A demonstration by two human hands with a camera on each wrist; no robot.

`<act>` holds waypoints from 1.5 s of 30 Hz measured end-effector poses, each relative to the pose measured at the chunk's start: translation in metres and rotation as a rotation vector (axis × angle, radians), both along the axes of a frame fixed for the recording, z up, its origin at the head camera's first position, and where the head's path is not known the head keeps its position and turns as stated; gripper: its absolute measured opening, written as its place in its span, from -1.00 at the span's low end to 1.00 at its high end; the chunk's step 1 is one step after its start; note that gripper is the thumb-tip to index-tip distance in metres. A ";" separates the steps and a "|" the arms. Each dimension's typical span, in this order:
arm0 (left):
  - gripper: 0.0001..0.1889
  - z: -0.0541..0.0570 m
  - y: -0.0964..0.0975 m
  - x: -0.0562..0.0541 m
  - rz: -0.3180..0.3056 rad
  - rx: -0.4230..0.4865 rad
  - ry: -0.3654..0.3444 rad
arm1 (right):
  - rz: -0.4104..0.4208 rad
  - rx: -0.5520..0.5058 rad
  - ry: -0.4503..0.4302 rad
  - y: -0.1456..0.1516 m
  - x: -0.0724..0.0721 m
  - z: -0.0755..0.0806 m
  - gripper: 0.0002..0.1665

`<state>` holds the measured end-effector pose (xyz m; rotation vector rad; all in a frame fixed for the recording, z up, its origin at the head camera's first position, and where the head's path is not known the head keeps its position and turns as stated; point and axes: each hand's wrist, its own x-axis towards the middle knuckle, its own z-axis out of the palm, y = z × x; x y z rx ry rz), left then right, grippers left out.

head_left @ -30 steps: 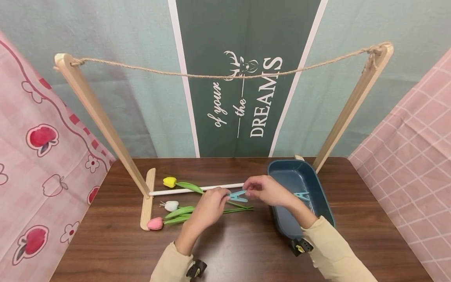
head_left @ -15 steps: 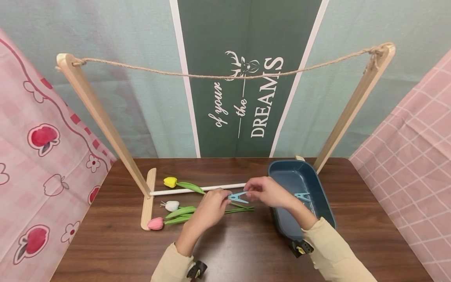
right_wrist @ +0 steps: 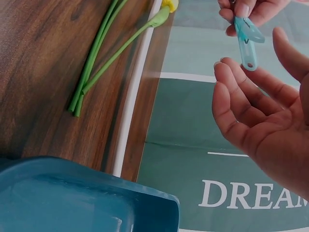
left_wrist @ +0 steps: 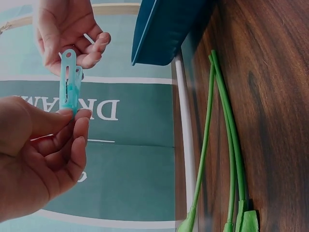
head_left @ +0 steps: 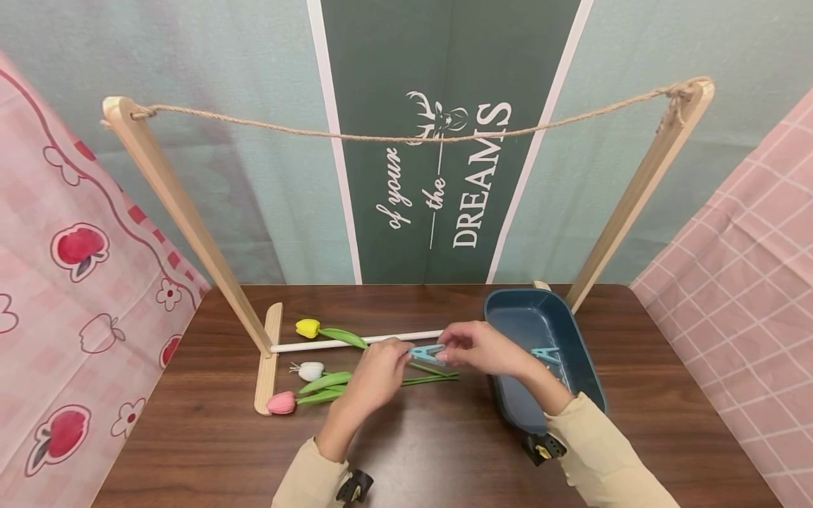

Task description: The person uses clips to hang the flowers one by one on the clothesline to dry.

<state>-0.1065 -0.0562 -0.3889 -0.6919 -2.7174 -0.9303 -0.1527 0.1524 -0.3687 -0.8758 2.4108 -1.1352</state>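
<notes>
A light blue plastic clothespin (head_left: 427, 353) is held up over the table. My left hand (head_left: 377, 370) pinches one end of it between thumb and fingertips, as the left wrist view shows. My right hand (head_left: 485, 347) is close at the other end. In the right wrist view its thumb stands apart from the slightly bent fingers (right_wrist: 241, 92), whose tips lie right by the clothespin's end. Below and left of the hands lie a yellow tulip (head_left: 308, 328), a white tulip (head_left: 311, 372) and a pink tulip (head_left: 281, 403), their green stems pointing right.
A dark blue basin (head_left: 587, 367) stands at the right with another light blue clothespin (head_left: 543, 355) in it. A twine line (head_left: 381, 136) spans two wooden posts (head_left: 184, 219) above the table (head_left: 432, 451). A white rod (head_left: 298, 347) runs low between the posts.
The right hand's fingers have shifted slightly at the clothespin's free end, which has turned a little. The left hand keeps its pinch in nearly the same place.
</notes>
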 end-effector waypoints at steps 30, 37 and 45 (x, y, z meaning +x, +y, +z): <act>-0.92 -0.003 -0.002 0.000 0.032 0.003 0.012 | 0.019 -0.020 0.079 0.001 -0.001 0.000 -0.67; -0.93 -0.004 -0.003 0.000 0.026 -0.004 -0.004 | 0.010 -0.010 0.096 -0.001 0.001 0.002 -0.71; -0.95 -0.004 -0.003 0.000 0.030 -0.008 -0.007 | 0.008 -0.017 0.135 -0.001 -0.001 -0.001 -0.73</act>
